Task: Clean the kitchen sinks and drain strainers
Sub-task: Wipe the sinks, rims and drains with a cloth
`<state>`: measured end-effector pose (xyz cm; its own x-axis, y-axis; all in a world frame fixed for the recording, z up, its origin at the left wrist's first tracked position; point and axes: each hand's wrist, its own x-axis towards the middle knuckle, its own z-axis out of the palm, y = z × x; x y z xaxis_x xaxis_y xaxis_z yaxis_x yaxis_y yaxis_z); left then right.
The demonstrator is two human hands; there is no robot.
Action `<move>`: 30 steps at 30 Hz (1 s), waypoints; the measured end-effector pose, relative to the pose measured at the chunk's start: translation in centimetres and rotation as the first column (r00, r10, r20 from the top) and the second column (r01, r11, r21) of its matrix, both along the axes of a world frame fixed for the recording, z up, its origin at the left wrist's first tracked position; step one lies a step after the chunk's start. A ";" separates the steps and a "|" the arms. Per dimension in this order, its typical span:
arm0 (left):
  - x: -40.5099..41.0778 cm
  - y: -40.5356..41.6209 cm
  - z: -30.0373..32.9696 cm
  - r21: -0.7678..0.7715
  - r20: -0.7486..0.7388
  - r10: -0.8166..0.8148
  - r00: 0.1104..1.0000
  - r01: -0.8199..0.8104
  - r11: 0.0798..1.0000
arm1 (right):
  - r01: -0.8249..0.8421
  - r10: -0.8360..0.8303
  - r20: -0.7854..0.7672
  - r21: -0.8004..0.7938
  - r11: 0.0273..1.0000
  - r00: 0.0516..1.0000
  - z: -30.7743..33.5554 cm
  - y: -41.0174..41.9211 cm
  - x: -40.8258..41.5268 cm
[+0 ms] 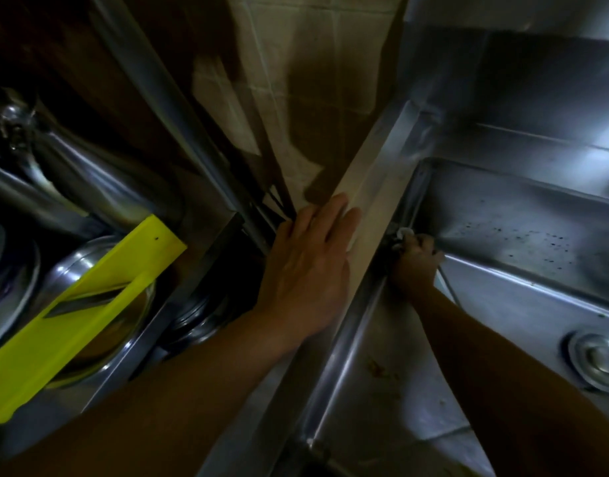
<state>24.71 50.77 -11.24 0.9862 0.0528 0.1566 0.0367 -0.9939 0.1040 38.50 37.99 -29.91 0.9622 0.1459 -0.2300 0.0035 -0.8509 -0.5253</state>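
Note:
A steel sink [523,294] fills the right side, with dark specks on its far wall and a brownish stain on its near wall. A round metal drain strainer [597,361] sits in its floor at the right edge. My left hand [310,266] lies flat with straight fingers on the sink's left rim [372,201]. Down in the basin's upper-left corner, my right hand [416,261] is curled around a small pale scrubbing pad [403,234], pressed against the corner. The pad is mostly hidden by my fingers.
Left of the sink, a lower shelf holds steel bowls and pans [100,270] with a yellow slicer [79,304] lying across them. A tiled floor [296,80] shows between the shelf and the sink. A steel backsplash [537,98] rises behind the basin.

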 end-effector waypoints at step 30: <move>0.0 -0.2 0.0 0.100 -0.043 0.055 0.998 -0.050 0.994 | -0.741 0.778 -0.175 0.238 0.628 0.603 2.3 -4.0 -24.8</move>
